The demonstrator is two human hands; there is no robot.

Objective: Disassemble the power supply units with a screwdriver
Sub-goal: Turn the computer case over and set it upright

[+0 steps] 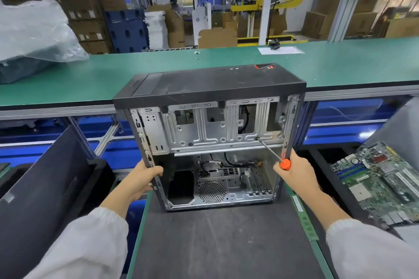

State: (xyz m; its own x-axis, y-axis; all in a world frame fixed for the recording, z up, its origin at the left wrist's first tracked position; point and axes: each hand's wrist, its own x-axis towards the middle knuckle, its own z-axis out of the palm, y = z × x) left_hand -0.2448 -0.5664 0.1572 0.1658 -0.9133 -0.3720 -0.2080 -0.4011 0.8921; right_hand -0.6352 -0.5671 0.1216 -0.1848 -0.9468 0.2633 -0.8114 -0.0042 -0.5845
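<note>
On the dark grey work mat [226, 240], centre of view: 1 black-topped, bare-steel desktop computer case [210, 142], side panel off, open face toward the person, standing upright at the mat's far end.

Left hand [145, 179]: fingers wrapped round the case's left front edge, gripping the frame to steady it.

Right hand [294, 174]: closed round 1 orange-handled screwdriver [271, 150] with a slim steel shaft. The shaft runs up and left; its tip sits at or on a screw [256, 138] in the silver drive-cage plate [215, 129], right of centre. Whether the tip is fully seated cannot be told.

Power supply: no boxed unit is plainly visible inside; a dark rectangular void [181, 184] sits at the lower left beside a perforated fan grille [212, 191]. Loose black cables [229, 162] hang in the lower bay.

Handling notes, as judgement:
- Bring the shaft square to the screw head; it looks angled, which risks cam-out.
- Press inward while turning, with the left hand bracing the case against that push.
- Keep the tip clear of the cables below.
- Catch the screw as it frees, or it may drop into the lower bay.

Adjacent: 1 green circuit board [381, 183] at right; 1 green memory stick [303, 217] by the mat's right edge; 1 dark panel [45, 201] at left.
</note>
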